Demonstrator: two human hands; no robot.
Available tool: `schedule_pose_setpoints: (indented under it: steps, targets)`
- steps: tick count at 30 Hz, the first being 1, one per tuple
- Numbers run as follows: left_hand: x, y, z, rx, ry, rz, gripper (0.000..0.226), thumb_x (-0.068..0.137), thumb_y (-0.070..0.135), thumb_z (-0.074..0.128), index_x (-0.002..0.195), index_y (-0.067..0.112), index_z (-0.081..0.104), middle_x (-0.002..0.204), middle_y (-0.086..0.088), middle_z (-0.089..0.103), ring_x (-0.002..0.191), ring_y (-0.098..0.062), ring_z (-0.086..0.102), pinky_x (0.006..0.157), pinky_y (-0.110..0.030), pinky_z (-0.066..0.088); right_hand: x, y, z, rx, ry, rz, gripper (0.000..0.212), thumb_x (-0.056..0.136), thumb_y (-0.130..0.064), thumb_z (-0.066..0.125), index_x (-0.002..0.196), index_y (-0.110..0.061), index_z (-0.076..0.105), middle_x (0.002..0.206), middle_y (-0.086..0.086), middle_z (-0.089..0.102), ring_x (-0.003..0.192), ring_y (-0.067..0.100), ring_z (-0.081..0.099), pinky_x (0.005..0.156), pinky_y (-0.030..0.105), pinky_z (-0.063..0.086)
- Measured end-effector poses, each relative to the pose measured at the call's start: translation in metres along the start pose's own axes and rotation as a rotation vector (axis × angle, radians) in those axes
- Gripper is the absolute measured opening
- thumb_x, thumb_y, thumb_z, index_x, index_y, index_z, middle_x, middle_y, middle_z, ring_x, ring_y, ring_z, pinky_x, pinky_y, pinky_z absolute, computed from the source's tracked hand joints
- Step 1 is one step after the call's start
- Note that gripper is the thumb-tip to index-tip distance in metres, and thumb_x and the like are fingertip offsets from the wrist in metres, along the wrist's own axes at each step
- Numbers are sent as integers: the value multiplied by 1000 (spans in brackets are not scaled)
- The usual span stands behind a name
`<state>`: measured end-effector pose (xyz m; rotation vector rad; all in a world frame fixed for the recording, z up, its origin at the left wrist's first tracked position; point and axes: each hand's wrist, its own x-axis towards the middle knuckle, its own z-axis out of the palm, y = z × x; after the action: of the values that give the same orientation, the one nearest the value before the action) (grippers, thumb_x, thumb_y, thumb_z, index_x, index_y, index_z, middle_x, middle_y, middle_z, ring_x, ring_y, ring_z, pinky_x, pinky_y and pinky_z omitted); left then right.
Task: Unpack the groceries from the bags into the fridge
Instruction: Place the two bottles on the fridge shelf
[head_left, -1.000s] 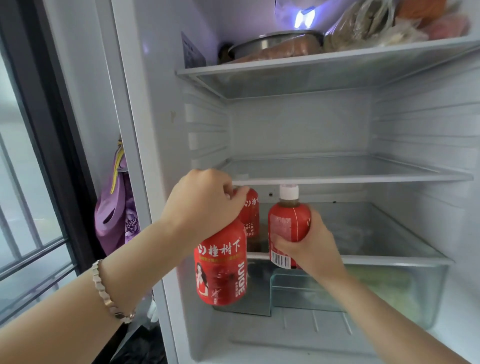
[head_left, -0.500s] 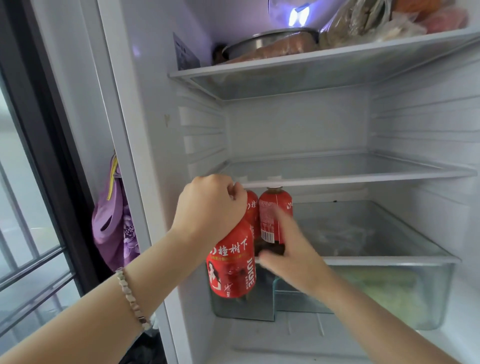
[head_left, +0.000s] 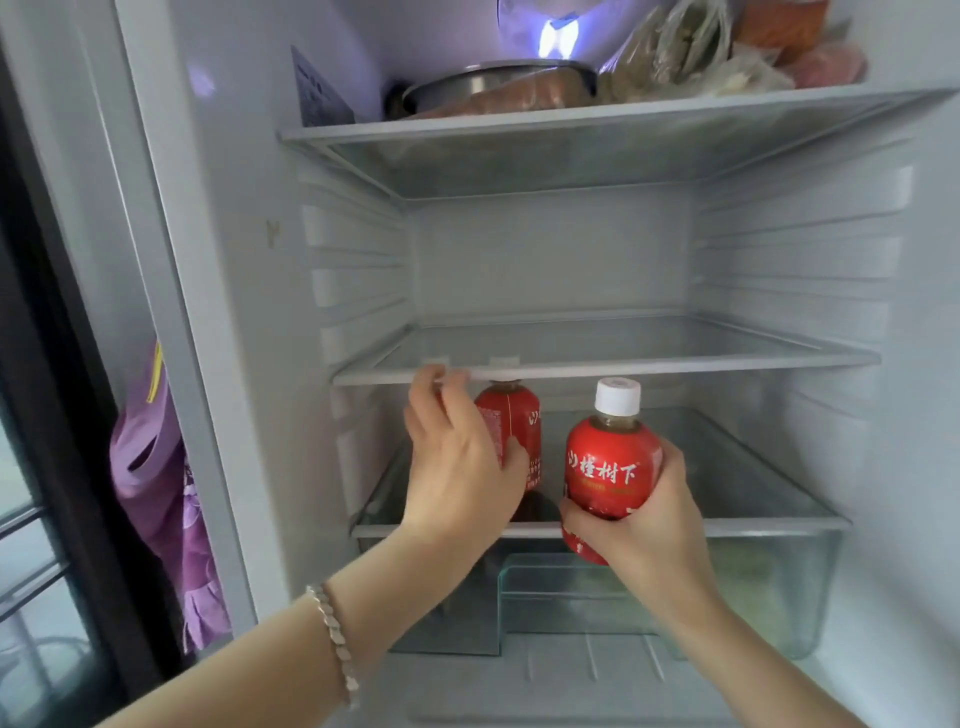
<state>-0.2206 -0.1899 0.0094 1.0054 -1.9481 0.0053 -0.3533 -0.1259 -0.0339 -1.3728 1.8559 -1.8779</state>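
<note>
- Head view: the open fridge (head_left: 545, 260) had glass shelves; a metal pot (head_left: 498, 78) sat on the top one.
- The right hand (head_left: 649, 535) gripped a held bottle (head_left: 608, 467) upright over the lowest shelf (head_left: 753, 526) rim. The left hand (head_left: 457, 467), fingers nearly straight, touched the standing bottle (head_left: 511, 426) beside it.
- Both had red labels; the held one had a white cap.

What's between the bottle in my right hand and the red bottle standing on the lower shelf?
Nothing: the head view shows only bare glass shelf between the held bottle and the standing bottle.

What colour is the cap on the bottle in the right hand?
White cap on a red bottle, clearest in the head view.
</note>
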Motion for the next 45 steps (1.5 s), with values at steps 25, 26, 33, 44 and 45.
schedule_pose_setpoints:
  steps: [25,26,33,44,45]
  targets:
    - [80,-63,97,292,-253,-491,77,96,16,49,148,8,-7,151,-29,-8,138,-43,17,107,-42,34,151,28,101,-627,-233,279,83,88,-46,57,141,6,21,136,19,37,128,28,39,100,33,40]
    - [80,-67,97,291,-271,-480,76,96,12,47,148,9,-9,152,-28,-10,139,-41,14,108,-41,33,152,27,103,-700,-261,275,77,91,-39,56,142,8,21,138,20,36,129,29,38,103,33,38]
    - [75,-81,94,292,-587,-445,68,96,14,40,150,18,-2,155,-13,-17,143,-32,11,116,-41,22,139,31,103,-994,-442,-141,51,89,-24,56,136,-14,39,145,19,21,131,40,26,109,50,31]
    - [85,-99,101,341,-661,-360,60,98,41,29,151,20,9,157,-7,-3,142,-29,14,115,-43,23,161,47,136,-1052,-619,-47,41,95,-46,35,134,-35,39,144,9,32,131,49,21,109,58,19]
    - [86,-101,103,350,-677,-353,60,97,45,27,150,22,11,157,-6,-3,143,-29,13,115,-43,21,161,45,138,-1060,-623,-27,42,96,-45,36,136,-34,38,144,10,32,132,49,21,109,58,18]
